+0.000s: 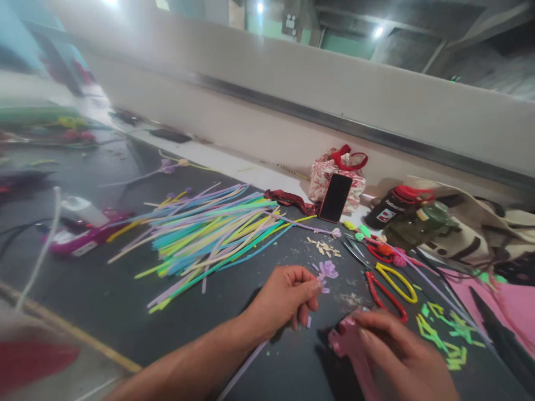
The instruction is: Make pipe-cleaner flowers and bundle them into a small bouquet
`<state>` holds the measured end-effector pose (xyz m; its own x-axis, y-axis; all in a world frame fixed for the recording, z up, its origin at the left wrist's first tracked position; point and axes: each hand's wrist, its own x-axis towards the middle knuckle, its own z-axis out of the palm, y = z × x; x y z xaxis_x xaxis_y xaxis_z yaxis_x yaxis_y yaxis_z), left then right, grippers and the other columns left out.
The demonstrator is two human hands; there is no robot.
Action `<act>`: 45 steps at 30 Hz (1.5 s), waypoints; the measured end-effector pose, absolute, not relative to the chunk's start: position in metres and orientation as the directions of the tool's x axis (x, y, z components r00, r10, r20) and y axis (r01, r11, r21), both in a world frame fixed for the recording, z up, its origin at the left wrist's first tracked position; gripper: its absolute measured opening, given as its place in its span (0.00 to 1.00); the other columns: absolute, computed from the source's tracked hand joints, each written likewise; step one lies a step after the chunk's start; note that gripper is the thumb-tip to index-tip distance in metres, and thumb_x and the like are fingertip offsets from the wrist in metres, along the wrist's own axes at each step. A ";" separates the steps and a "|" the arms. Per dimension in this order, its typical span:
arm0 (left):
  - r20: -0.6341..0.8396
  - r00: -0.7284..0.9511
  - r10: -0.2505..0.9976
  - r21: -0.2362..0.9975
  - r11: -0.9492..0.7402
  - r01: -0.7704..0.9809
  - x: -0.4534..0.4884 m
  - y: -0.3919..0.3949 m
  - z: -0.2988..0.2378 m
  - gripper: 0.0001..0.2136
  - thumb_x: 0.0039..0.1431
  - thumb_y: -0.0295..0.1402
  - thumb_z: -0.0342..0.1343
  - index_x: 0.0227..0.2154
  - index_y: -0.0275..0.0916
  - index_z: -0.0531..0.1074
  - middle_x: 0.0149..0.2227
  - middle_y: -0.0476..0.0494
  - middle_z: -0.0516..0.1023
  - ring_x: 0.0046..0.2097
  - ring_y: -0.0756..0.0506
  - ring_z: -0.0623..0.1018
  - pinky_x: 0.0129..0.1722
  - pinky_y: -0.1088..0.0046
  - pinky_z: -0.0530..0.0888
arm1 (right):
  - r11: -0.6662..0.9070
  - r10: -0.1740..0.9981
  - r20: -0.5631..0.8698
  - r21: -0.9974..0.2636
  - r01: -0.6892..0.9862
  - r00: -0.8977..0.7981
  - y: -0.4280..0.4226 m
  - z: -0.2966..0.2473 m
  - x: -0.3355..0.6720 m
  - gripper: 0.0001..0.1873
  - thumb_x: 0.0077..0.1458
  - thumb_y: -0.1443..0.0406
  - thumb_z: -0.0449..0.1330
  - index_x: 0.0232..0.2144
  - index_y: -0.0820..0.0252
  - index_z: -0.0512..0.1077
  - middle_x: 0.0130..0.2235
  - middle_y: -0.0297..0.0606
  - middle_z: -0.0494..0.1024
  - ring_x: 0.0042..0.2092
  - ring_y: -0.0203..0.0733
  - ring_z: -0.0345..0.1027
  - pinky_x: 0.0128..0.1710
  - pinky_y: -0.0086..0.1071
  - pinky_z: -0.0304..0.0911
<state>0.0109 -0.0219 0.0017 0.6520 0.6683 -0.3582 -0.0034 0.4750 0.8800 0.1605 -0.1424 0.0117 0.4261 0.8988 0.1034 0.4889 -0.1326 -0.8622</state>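
Here, the left hand (292,296) pinched a lilac flower (328,269), petals pointing away from the wrist, ahead and left of the right hand (403,352), which was wrapped around a pink tool (348,341).

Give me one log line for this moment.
left hand: pinching purple flower | right hand: holding pink tool | stems: piled on table | phone: upright by bag
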 end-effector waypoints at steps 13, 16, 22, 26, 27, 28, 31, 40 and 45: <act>-0.234 0.641 0.732 0.957 0.289 0.019 0.008 -0.024 0.000 0.11 0.51 0.39 0.50 0.23 0.36 0.67 0.17 0.54 0.69 0.14 0.58 0.62 0.13 0.83 0.58 | -0.255 0.932 -0.214 -0.961 0.110 0.292 -0.093 0.006 0.155 0.10 0.43 0.59 0.63 0.23 0.62 0.71 0.18 0.29 0.67 0.20 0.30 0.58 0.19 0.23 0.54; -0.213 0.617 0.758 0.971 0.232 0.050 0.007 -0.021 -0.003 0.12 0.51 0.40 0.49 0.24 0.36 0.69 0.18 0.53 0.69 0.14 0.57 0.61 0.14 0.82 0.57 | -0.162 0.936 -0.052 -0.942 0.295 0.348 -0.099 0.015 0.162 0.07 0.42 0.61 0.62 0.22 0.59 0.73 0.22 0.31 0.69 0.23 0.33 0.61 0.22 0.24 0.57; -0.206 0.559 0.803 0.973 0.107 0.204 0.008 -0.018 -0.002 0.12 0.51 0.39 0.49 0.23 0.36 0.70 0.18 0.52 0.70 0.15 0.56 0.62 0.15 0.81 0.56 | 0.085 0.957 0.254 -0.707 0.702 0.140 -0.105 0.047 0.166 0.05 0.49 0.65 0.58 0.25 0.54 0.74 0.33 0.36 0.73 0.36 0.40 0.66 0.32 0.27 0.60; -0.150 0.552 0.820 0.964 -0.002 0.265 0.008 -0.019 -0.002 0.12 0.51 0.37 0.48 0.22 0.36 0.72 0.17 0.52 0.71 0.17 0.55 0.64 0.17 0.82 0.57 | 0.136 0.963 0.262 -0.654 0.744 0.054 -0.096 0.045 0.166 0.06 0.51 0.65 0.56 0.25 0.55 0.72 0.33 0.36 0.70 0.34 0.38 0.65 0.30 0.28 0.60; -0.130 0.558 0.820 0.964 -0.028 0.264 0.007 -0.019 -0.002 0.11 0.52 0.36 0.48 0.23 0.36 0.72 0.17 0.52 0.71 0.17 0.55 0.64 0.18 0.82 0.58 | 0.144 0.962 0.269 -0.646 0.750 0.047 -0.093 0.043 0.166 0.06 0.51 0.66 0.55 0.25 0.56 0.71 0.33 0.35 0.69 0.34 0.38 0.65 0.31 0.28 0.60; -0.110 0.563 0.819 0.964 -0.051 0.262 0.007 -0.019 -0.002 0.11 0.52 0.35 0.48 0.23 0.36 0.72 0.17 0.52 0.71 0.18 0.55 0.64 0.19 0.82 0.58 | 0.155 0.958 0.283 -0.633 0.758 0.040 -0.090 0.041 0.166 0.06 0.51 0.66 0.55 0.26 0.56 0.71 0.33 0.35 0.68 0.35 0.38 0.65 0.32 0.29 0.60; -0.077 0.569 0.819 0.961 -0.091 0.261 0.006 -0.019 -0.002 0.11 0.52 0.34 0.47 0.22 0.36 0.72 0.18 0.52 0.71 0.19 0.55 0.65 0.20 0.82 0.59 | 0.202 0.942 0.336 -0.576 0.792 0.004 -0.084 0.036 0.167 0.05 0.51 0.67 0.55 0.26 0.56 0.70 0.35 0.35 0.66 0.38 0.39 0.63 0.37 0.31 0.58; -0.052 0.562 0.825 0.956 -0.121 0.267 0.005 -0.019 -0.003 0.11 0.52 0.33 0.47 0.22 0.36 0.72 0.18 0.52 0.71 0.20 0.55 0.66 0.21 0.82 0.59 | 0.259 0.940 0.331 -0.533 0.805 -0.083 -0.081 0.034 0.169 0.04 0.53 0.68 0.54 0.29 0.56 0.69 0.37 0.36 0.63 0.41 0.38 0.60 0.39 0.32 0.56; -0.054 0.562 0.825 0.957 -0.118 0.265 0.005 -0.019 -0.004 0.11 0.53 0.34 0.47 0.20 0.36 0.71 0.18 0.53 0.71 0.19 0.56 0.65 0.21 0.82 0.58 | 0.253 0.937 0.341 -0.515 0.819 -0.075 -0.080 0.031 0.170 0.04 0.53 0.68 0.54 0.29 0.56 0.69 0.36 0.35 0.62 0.40 0.38 0.60 0.38 0.32 0.55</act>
<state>0.0048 -0.0190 -0.0041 0.5623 0.8252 -0.0538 0.2647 -0.1180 0.9571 0.1699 -0.0799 0.0309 -0.0752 0.9372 0.3406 0.8192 0.2528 -0.5148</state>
